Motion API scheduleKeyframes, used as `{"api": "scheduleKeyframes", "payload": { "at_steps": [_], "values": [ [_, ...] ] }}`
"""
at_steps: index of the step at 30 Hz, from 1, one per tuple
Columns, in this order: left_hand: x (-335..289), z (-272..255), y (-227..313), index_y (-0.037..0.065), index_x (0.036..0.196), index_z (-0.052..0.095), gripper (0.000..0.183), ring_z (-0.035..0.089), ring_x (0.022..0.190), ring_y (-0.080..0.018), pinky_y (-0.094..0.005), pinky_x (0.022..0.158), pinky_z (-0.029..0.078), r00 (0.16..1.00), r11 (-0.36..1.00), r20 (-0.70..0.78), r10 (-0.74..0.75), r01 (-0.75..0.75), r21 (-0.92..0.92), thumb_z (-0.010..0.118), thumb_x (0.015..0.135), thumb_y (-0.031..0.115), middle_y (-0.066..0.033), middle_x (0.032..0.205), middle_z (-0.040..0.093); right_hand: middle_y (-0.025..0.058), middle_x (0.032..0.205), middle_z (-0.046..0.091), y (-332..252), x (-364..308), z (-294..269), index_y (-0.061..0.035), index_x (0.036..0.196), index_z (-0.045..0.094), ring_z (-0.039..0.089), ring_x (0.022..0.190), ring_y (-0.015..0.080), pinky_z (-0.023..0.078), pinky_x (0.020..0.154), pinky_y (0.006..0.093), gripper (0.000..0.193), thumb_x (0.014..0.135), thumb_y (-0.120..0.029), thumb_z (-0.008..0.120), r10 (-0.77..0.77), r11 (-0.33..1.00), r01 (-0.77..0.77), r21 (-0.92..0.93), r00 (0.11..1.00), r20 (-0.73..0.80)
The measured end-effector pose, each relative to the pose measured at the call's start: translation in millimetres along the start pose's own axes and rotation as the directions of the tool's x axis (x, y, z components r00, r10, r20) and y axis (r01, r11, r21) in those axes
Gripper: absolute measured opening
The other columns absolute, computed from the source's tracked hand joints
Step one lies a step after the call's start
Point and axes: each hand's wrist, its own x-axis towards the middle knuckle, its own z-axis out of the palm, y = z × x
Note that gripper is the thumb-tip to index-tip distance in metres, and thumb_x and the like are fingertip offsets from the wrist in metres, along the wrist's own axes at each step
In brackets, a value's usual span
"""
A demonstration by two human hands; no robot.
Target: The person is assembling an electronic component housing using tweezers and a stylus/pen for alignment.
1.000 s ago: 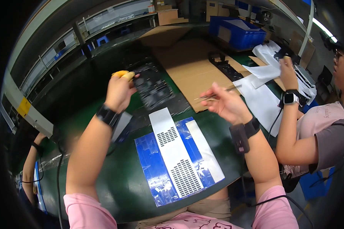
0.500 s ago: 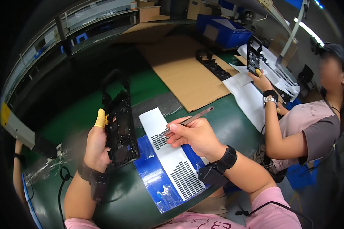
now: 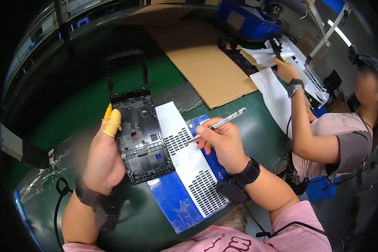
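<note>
My left hand, with yellow finger cots on it, grips a black plastic housing by its left edge. An open frame-like loop rises from the far end of the housing, and its ribbed inner side faces me. Between the thumb and fingers of my right hand is a pair of metal tweezers, slanting down to the left. The tips are over a white sheet of small black rectangular stickers, which lies on a blue board. Whether the tips hold a sticker is too small to see.
Brown cardboard covers part of the green table, with another black housing on its far right. A blue bin stands behind. At the right a co-worker holds a black part above white sheets.
My left hand has turned the housing so its inner side faces me more fully. The tweezers have shifted slightly right, still over the sticker sheet. The co-worker's black part has tilted.
</note>
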Motion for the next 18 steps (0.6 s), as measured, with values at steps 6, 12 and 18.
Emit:
{"api": "scheduleKeyframes", "payload": {
  "at_steps": [6,12,18],
  "values": [
    [4.8,-6.1,-9.5,0.011,0.119,0.04,0.028,0.056,0.094,-0.0191,-0.0381,0.081,0.049,0.999,0.998,-0.021,-0.025,0.024,-0.063,0.04,0.093,0.021,-0.007,0.109,0.054,0.0075,0.066,0.059,3.8,2.5,-2.9,-0.0008,0.088,0.051,0.051,0.048,0.0053,0.034,0.036,0.0159,0.014,0.079,-0.004,0.061,-0.055,0.997,0.053,-0.05,0.997,-0.047],
    [3.3,0.0,-12.8,0.013,0.121,0.038,0.028,0.055,0.096,-0.0197,-0.0396,0.081,0.049,0.999,0.992,0.018,-0.044,0.045,-0.119,0.039,0.093,0.019,-0.0075,0.113,0.052,0.0056,0.065,0.06,1.9,3.9,-5.8,-0.0018,0.088,0.053,0.051,0.048,0.0045,0.034,0.038,0.0158,0.013,0.079,-0.005,0.062,-0.055,0.995,0.051,-0.082,0.997,-0.046],
    [5.6,-8.0,-15.4,0.014,0.122,0.038,0.029,0.055,0.094,-0.0183,-0.0379,0.079,0.05,1.0,0.996,0.027,-0.011,0.013,-0.089,0.038,0.094,0.02,-0.0069,0.113,0.052,0.0058,0.065,0.06,2.4,4.5,-5.0,-0.0016,0.087,0.054,0.051,0.048,0.0043,0.034,0.038,0.0157,0.012,0.079,-0.005,0.062,-0.036,0.996,0.032,-0.087,0.998,-0.042]
  ]
}}
